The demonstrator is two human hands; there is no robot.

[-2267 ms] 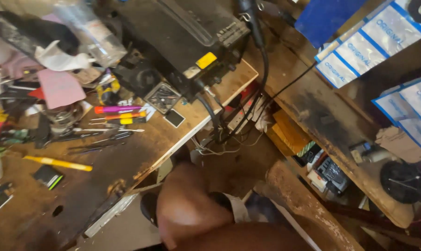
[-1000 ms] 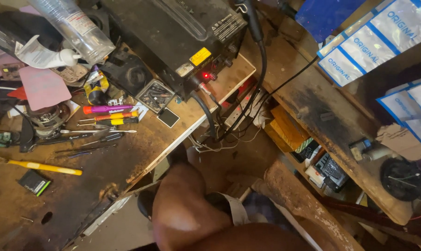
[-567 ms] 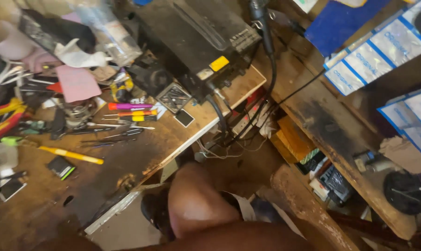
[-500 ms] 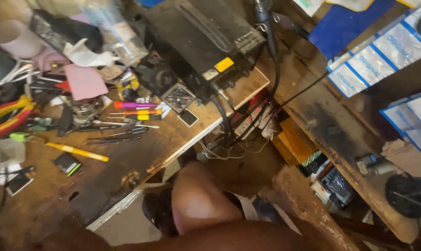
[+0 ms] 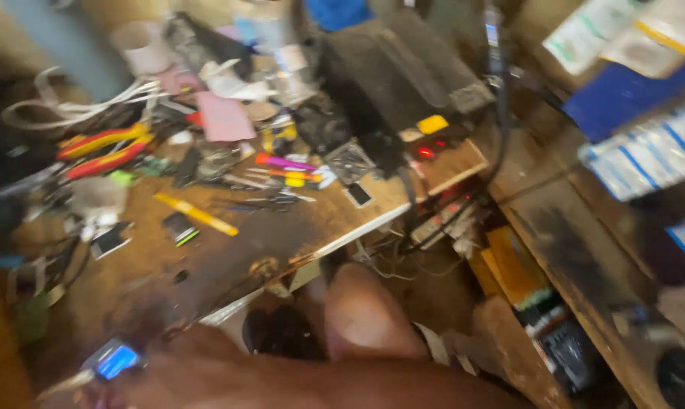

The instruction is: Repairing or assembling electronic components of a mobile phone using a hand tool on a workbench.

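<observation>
A lit phone (image 5: 115, 360) lies at the cluttered wooden workbench (image 5: 229, 250) edge, beside a forearm; both hands' grip cannot be determined through blur.

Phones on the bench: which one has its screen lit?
The small phone at the near-left edge, by the person's arm: its screen glows blue. The two others, phone below the black box and phone at left, are dark.

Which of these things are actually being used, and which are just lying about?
In use: small device with lit blue screen, beside the blurred arm at the lower edge.

Lying about: red-and-yellow pliers, yellow tool, pink paper, black box with red light, white cable.
</observation>
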